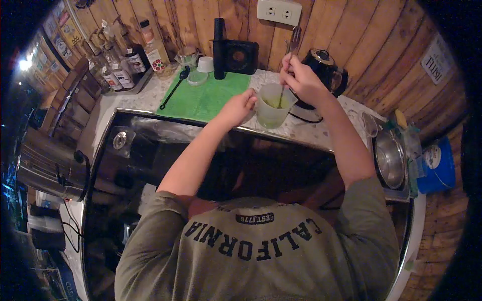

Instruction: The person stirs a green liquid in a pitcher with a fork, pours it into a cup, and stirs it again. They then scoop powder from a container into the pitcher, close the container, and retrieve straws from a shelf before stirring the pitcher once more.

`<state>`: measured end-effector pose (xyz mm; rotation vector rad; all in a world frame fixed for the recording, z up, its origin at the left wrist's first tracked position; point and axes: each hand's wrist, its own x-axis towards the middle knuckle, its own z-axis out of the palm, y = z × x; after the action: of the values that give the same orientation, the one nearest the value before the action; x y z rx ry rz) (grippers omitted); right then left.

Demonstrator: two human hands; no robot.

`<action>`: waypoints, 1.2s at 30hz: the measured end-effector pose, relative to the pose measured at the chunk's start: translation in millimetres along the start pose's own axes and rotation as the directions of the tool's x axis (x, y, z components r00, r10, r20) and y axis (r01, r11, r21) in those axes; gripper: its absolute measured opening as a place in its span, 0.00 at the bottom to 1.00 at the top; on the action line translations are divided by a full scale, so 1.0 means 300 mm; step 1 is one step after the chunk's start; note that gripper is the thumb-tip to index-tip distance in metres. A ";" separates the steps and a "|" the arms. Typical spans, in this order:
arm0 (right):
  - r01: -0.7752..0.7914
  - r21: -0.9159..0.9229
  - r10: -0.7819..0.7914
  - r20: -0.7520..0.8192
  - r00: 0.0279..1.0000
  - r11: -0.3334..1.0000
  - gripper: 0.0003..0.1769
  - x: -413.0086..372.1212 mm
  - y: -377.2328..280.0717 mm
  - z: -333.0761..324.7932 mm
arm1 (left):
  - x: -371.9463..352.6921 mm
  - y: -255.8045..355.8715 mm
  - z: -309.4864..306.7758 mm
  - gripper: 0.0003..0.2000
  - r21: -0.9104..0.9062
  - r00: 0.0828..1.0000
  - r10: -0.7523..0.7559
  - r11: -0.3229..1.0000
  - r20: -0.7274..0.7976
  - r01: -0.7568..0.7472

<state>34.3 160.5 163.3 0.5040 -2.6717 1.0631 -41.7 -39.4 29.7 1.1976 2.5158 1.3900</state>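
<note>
A frosted plastic pitcher with pale green liquid inside stands near the counter's front edge. My left hand is closed at the pitcher's left side, around its handle, which is mostly covered by the fingers. Above the pitcher, my right hand pinches the shaft of a long metal bar spoon. Its forked end sticks up past the fingers, and its lower end dips into the green liquid, out of sight. Just left of the pitcher lies a green mat.
On the mat are a black long-handled spoon and a black stand. Several bottles fill the back left. An electric kettle stands close behind my right hand. At right are a metal sink and a blue bucket.
</note>
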 end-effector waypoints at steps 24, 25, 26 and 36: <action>0.011 0.073 0.010 -0.274 0.962 0.997 0.04 -0.085 -0.051 0.010 | 0.001 0.001 -0.001 0.10 0.047 1.000 0.012 0.999 -0.008 -0.011; 0.004 0.025 0.001 -0.226 0.974 1.000 0.04 -0.082 -0.047 0.027 | -0.001 0.005 -0.003 0.10 0.050 1.000 0.021 0.999 -0.013 -0.021; 0.049 0.018 -0.045 -0.190 0.981 0.999 0.05 -0.088 -0.053 0.051 | -0.002 0.009 -0.006 0.10 0.044 1.000 0.019 0.999 -0.009 -0.018; -0.119 0.001 0.119 -0.046 0.992 0.993 0.07 -0.093 -0.026 0.050 | -0.011 0.020 -0.007 0.10 0.047 1.000 0.012 0.999 -0.017 -0.011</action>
<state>61.8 151.3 148.3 0.3190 -2.6905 1.0899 -36.3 -41.2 34.3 1.2155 2.5712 1.3570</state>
